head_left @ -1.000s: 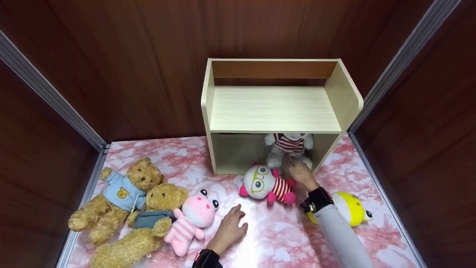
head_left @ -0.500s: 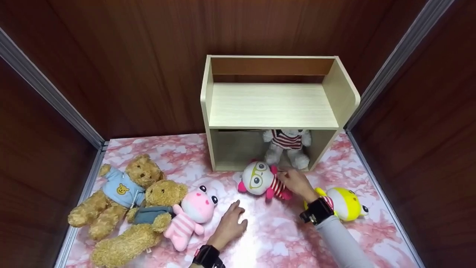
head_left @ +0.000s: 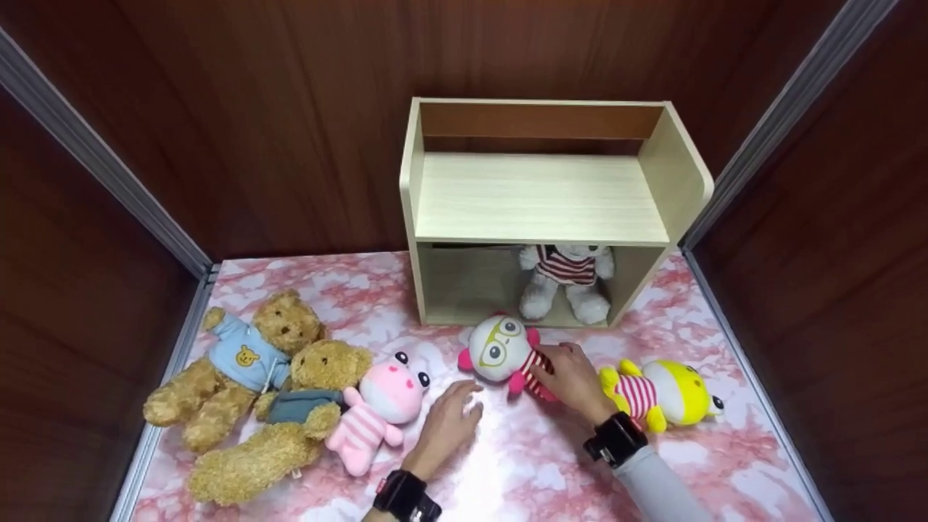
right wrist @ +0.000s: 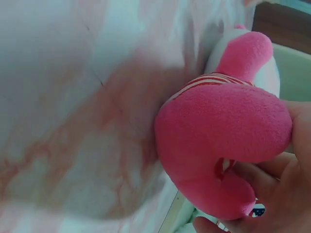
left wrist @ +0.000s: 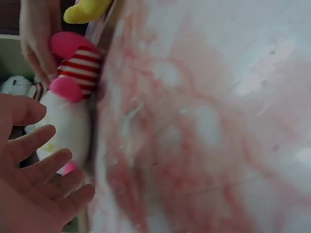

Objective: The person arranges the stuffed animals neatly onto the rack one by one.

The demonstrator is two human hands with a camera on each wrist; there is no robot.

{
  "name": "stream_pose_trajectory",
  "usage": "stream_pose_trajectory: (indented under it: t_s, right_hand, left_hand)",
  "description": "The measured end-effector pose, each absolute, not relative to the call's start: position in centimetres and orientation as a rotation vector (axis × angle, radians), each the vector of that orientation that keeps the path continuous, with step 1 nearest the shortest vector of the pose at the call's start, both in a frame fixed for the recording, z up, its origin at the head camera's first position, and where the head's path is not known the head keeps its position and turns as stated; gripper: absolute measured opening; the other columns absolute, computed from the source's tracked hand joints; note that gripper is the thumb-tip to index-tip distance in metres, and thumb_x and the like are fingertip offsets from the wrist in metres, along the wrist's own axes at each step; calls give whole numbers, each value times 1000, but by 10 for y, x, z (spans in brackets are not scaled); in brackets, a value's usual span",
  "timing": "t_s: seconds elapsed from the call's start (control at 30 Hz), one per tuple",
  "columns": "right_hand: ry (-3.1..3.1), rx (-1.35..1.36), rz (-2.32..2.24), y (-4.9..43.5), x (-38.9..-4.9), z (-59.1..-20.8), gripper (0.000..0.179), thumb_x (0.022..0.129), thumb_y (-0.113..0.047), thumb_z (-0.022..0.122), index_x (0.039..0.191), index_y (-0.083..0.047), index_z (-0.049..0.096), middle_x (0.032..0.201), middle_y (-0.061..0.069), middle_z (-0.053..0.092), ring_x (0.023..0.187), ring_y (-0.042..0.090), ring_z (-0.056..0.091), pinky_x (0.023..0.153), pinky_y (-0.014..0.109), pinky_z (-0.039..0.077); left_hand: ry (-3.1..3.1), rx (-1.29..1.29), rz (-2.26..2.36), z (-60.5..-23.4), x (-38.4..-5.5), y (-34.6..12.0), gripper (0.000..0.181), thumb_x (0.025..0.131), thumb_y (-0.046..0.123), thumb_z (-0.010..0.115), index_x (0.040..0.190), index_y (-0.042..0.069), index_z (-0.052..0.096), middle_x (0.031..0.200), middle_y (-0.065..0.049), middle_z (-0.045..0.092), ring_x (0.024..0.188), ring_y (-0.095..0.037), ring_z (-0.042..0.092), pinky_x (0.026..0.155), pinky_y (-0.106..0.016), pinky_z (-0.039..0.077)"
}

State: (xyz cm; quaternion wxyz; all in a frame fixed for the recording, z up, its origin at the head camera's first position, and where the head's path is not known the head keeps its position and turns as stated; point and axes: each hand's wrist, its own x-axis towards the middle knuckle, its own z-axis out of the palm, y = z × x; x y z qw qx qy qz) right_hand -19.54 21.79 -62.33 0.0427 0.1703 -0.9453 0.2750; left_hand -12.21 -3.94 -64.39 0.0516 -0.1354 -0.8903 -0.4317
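Observation:
A plush panda (head_left: 499,349) with yellow glasses, pink limbs and a red-striped top lies in front of the shelf. My right hand (head_left: 574,380) grips its striped body from the right. Seen from the right wrist, the panda's pink legs (right wrist: 218,141) fill the middle, with fingers (right wrist: 265,177) against its belly side. My left hand (head_left: 446,420) hovers left of the panda with spread, relaxed fingers, holding nothing; the left wrist view shows its palm (left wrist: 36,179) near the panda's white head. Inside the shelf's lower compartment sits a white bear (head_left: 565,286) in a striped shirt, its head mostly hidden.
The pale wooden shelf (head_left: 544,196) stands against the back wall. Left on the marbled mat (head_left: 348,283) lie a bear in a blue hoodie (head_left: 250,355), a bear in grey-blue clothing (head_left: 290,413) and a pink plush (head_left: 380,406). A yellow plush (head_left: 663,395) lies right of my right hand.
My right hand has drawn back from the white bear's legs and come down onto the panda's body. The left hand has stayed nearly in place.

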Motion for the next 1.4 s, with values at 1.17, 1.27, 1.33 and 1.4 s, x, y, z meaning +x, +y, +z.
stream_pose_trajectory:
  t_s: [1.17,1.27,1.33,1.4]
  right_hand:
    - [-2708,367,968,252,-168,-609,35,96,-14,73,127,0,70,135,21,65,125,44,58,109,58,43]
    - [-2719,355,976,253,-168,-608,35,96,-14,73,129,-1,70,136,20,65,126,44,58,110,58,42]
    - [-2726,342,988,253,-167,-608,35,96,-14,73,129,-1,70,137,20,64,126,44,57,110,59,42]
    - [-2729,330,997,254,-167,-607,35,96,-14,73,129,-2,70,138,20,63,127,44,57,110,59,42]
  left_hand:
    - [-3161,101,-1092,-587,-173,-264,79,97,42,70,155,-3,39,156,-45,23,140,-63,29,110,-73,32]
    - [-3205,167,-1202,-591,-175,-267,96,94,52,71,162,1,25,159,-45,12,144,-65,18,112,-76,25]
    - [-3234,198,-1210,-592,-176,-267,106,91,58,72,164,4,19,160,-45,8,145,-65,11,112,-79,20]
    - [-3251,222,-1204,-594,-177,-266,110,89,61,73,166,8,15,161,-44,5,146,-65,7,111,-80,16]
